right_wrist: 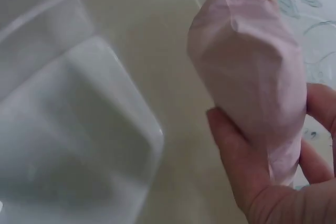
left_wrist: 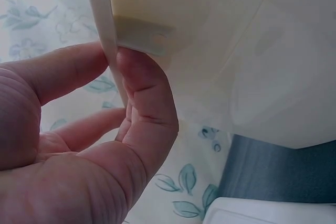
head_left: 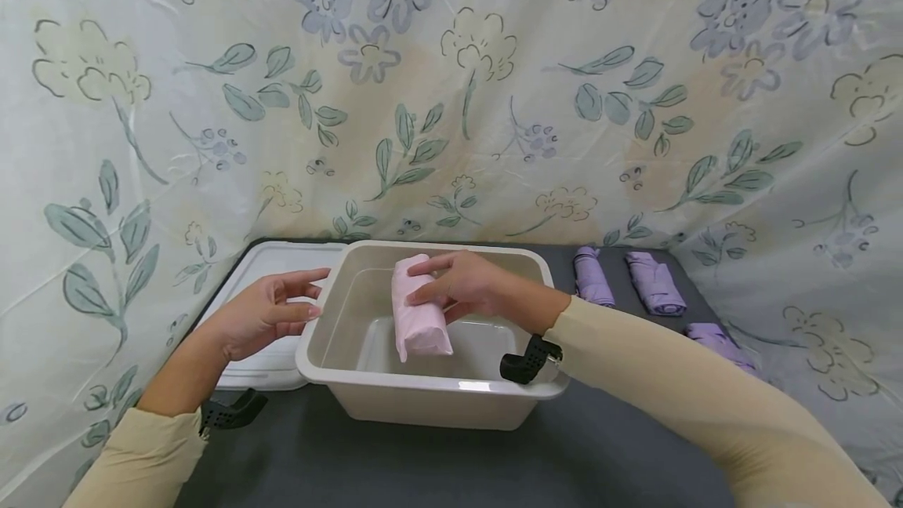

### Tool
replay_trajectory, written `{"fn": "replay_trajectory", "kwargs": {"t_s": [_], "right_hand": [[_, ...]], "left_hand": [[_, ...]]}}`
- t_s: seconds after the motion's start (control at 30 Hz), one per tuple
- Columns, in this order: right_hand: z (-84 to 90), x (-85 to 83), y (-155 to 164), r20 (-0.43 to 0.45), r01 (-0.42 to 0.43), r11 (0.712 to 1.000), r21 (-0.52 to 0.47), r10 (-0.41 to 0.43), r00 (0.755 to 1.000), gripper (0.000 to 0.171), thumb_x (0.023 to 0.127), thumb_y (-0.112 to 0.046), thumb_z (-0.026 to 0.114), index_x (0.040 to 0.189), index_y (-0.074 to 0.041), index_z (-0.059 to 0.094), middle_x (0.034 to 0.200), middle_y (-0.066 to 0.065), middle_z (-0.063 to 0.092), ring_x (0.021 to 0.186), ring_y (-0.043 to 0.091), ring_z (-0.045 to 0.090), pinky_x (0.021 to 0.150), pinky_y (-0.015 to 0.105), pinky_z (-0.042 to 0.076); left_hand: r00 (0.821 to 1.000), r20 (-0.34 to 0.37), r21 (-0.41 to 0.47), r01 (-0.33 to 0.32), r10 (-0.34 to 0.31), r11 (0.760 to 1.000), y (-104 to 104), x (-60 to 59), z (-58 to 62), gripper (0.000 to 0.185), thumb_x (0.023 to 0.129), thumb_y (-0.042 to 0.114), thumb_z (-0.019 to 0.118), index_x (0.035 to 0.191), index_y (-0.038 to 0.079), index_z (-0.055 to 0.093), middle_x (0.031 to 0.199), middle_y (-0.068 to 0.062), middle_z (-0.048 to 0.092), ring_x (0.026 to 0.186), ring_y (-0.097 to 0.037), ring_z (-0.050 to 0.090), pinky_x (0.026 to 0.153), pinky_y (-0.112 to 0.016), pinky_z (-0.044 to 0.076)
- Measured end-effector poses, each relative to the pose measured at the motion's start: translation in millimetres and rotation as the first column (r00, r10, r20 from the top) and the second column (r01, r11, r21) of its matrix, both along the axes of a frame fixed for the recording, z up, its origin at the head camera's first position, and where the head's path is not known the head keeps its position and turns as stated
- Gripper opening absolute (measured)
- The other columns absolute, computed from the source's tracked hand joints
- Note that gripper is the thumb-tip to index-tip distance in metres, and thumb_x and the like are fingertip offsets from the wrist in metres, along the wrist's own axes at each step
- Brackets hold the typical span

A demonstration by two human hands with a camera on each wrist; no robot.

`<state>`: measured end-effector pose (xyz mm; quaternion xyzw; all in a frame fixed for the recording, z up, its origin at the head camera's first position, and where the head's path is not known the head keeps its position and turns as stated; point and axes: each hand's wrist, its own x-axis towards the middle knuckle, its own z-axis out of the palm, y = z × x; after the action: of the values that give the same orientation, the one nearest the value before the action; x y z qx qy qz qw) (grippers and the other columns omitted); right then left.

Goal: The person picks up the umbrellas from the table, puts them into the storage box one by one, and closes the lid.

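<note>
A beige plastic tub [head_left: 437, 406] stands in front of me with its top uncovered. My left hand [head_left: 261, 316] pinches the tub's left rim; the left wrist view shows the thumb and a bent finger on either side of the rim [left_wrist: 102, 19]. Over the inside of the tub, my right hand [head_left: 469, 284] grips a pink, paper-like wrapped bundle [head_left: 415, 312]. In the right wrist view the bundle [right_wrist: 252, 72] has folded, creased ends, with the thumb on one side and fingers on the other. Whatever is inside the wrapping is hidden.
A white lid [head_left: 271, 363] lies flat on the dark table [head_left: 451, 465], left of and partly behind the tub. To the right are purple rolled bundles, one [head_left: 592, 277] beside another [head_left: 654, 283], and a third [head_left: 719, 343] partly covered by my sleeve. Floral cloth [head_left: 451, 139] hangs behind.
</note>
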<state>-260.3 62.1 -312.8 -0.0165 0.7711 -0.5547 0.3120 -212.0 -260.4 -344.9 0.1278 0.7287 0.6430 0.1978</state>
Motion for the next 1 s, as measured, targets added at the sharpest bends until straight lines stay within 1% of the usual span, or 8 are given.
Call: {"fn": "replay_trajectory", "kwargs": {"t_s": [0.1,0.27,0.4,0.57,0.73,1.0], "right_hand": [[-4.3,-1.9,-5.3,0.011,-0.013,1.000,-0.013,0.013,1.000,0.051,0.082,-0.014,0.087,0.130,-0.021,0.071,0.128,0.013,0.063,0.091,0.029,0.069,0.076,0.040,0.064],[-8.7,-2.4,-14.3,0.005,-0.065,0.998,-0.018,0.065,0.998,0.052,0.081,-0.014,0.087,0.130,-0.019,0.071,0.124,0.013,0.065,0.088,0.028,0.069,0.074,0.040,0.064],[-14.8,-3.0,-22.5,-0.013,-0.093,0.996,0.006,0.093,0.996,0.050,0.080,-0.015,0.088,0.128,-0.018,0.072,0.121,0.013,0.065,0.085,0.028,0.070,0.074,0.041,0.064],[-28.6,-4.4,-34.0,-0.019,-0.081,0.996,0.027,0.081,0.997,0.048,0.078,-0.014,0.090,0.123,-0.017,0.074,0.118,0.013,0.066,0.084,0.029,0.072,0.071,0.044,0.064],[-37.2,-3.1,-42.9,-0.015,-0.075,0.996,0.049,0.076,0.997,0.050,0.078,-0.014,0.090,0.125,-0.015,0.072,0.113,0.014,0.066,0.082,0.030,0.074,0.069,0.044,0.064],[-47.5,-0.4,-57.9,-0.037,-0.106,0.991,0.087,0.109,0.993,0.048,0.078,-0.014,0.090,0.123,-0.010,0.073,0.105,0.010,0.070,0.076,0.025,0.074,0.068,0.043,0.064]], "left_hand": [[1.000,0.003,0.002,0.000,0.000,1.000,0.2,0.7,-0.2,0.072,0.099,0.005,0.063,0.160,-0.001,0.026,0.120,-0.004,0.061,0.104,-0.014,0.070,0.090,-0.033,0.061],[1.000,-0.008,-0.018,-0.005,0.005,1.000,0.4,1.5,-0.4,0.072,0.100,0.007,0.064,0.161,0.000,0.025,0.121,-0.005,0.059,0.105,-0.014,0.069,0.091,-0.032,0.060],[1.000,-0.010,-0.032,-0.013,0.013,0.999,1.1,2.6,-0.1,0.073,0.100,0.009,0.064,0.161,0.001,0.025,0.123,-0.005,0.058,0.107,-0.015,0.068,0.092,-0.032,0.060],[1.000,-0.008,-0.030,-0.015,0.015,0.999,1.6,2.8,-1.6,0.073,0.100,0.008,0.064,0.161,0.001,0.025,0.122,-0.006,0.058,0.107,-0.015,0.068,0.092,-0.032,0.060],[1.000,-0.015,-0.028,-0.011,0.010,1.000,2.0,2.6,-3.9,0.072,0.100,0.008,0.064,0.161,0.001,0.026,0.124,-0.006,0.057,0.109,-0.016,0.067,0.092,-0.033,0.060],[0.999,-0.051,-0.059,-0.022,0.018,0.998,0.3,4.0,-4.5,0.072,0.101,0.013,0.064,0.161,0.004,0.027,0.125,-0.004,0.057,0.112,-0.018,0.066,0.095,-0.032,0.059]]}}
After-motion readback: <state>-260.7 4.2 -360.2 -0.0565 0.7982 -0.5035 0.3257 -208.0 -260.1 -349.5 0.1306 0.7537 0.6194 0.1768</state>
